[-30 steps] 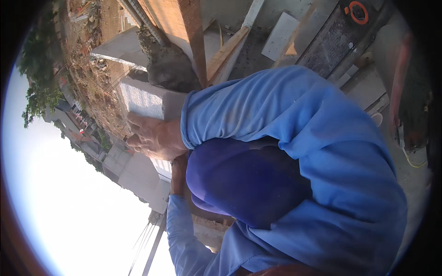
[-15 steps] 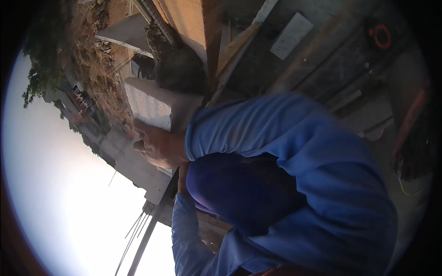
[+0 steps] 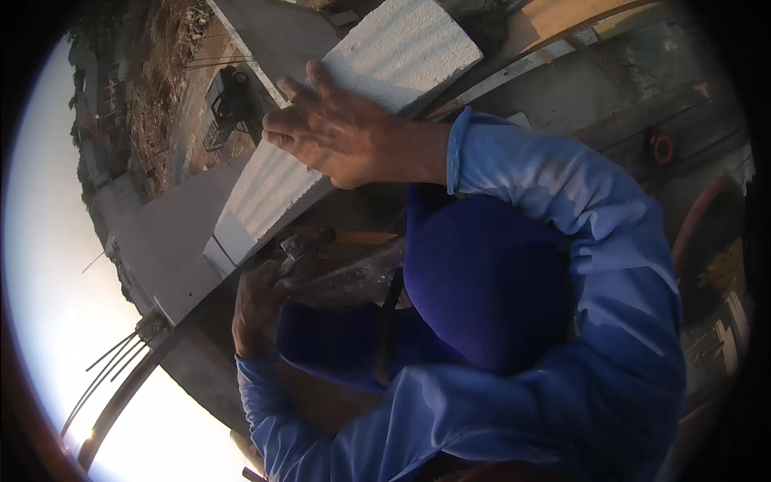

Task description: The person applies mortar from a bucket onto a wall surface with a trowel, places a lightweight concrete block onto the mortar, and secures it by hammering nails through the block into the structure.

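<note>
My right hand [image 3: 337, 132] lies across a row of white, rough-faced blocks [image 3: 405, 56], fingers spread with their tips at the far edge. Block surface shows on both sides of it, and a joint line crosses near the lower end. Below the blocks' near side is my left hand [image 3: 257, 305], its fingers curled inward and partly in shadow; what they hold, if anything, is hidden. Just beyond those fingers is a hammer [image 3: 309, 241], its metal head toward the hand and its yellow handle pointing right.
My bent knee in dark blue trousers [image 3: 490, 281] sits between my arms. A grey slab [image 3: 181, 217] and steel rods [image 3: 120, 353] are at the left. Wooden boards [image 3: 578, 28] stand at the upper right, and an orange ring [image 3: 662, 149] lies at the right. Rubble ground drops away beyond.
My view has swung, showing more of the block row. My right hand has shifted from the block's end to lie across the row; my left hand, mostly hidden before, now shows beside the hammer.
</note>
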Tool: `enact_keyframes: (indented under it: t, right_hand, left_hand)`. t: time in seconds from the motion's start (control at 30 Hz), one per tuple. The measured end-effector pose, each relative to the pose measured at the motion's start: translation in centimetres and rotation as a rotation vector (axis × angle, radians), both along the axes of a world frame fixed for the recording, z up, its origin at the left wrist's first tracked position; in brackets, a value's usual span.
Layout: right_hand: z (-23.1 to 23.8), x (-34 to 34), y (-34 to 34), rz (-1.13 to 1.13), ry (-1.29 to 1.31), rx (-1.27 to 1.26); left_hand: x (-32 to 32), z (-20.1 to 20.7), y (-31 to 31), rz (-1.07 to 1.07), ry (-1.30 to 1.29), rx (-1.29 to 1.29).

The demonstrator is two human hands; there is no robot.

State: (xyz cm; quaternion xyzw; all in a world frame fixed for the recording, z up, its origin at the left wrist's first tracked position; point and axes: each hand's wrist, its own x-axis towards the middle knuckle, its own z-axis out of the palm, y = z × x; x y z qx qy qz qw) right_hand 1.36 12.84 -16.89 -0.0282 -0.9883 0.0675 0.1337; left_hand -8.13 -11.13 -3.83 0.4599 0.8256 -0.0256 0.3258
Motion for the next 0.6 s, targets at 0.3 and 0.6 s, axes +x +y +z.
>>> enact_keyframes:
  t: [0.3,0.6]
  right_hand:
    - [-2.9,-4.3,-2.7,0.151,0.217,0.04]
    - [3.8,-3.9,-3.0,0.154,-0.285,0.047]
  left_hand:
    - [-8.2,-1.4,-8.0,0.52,0.083,0.459]
    - [-11.1,-6.3,-12.3,0.558,0.086,0.487]
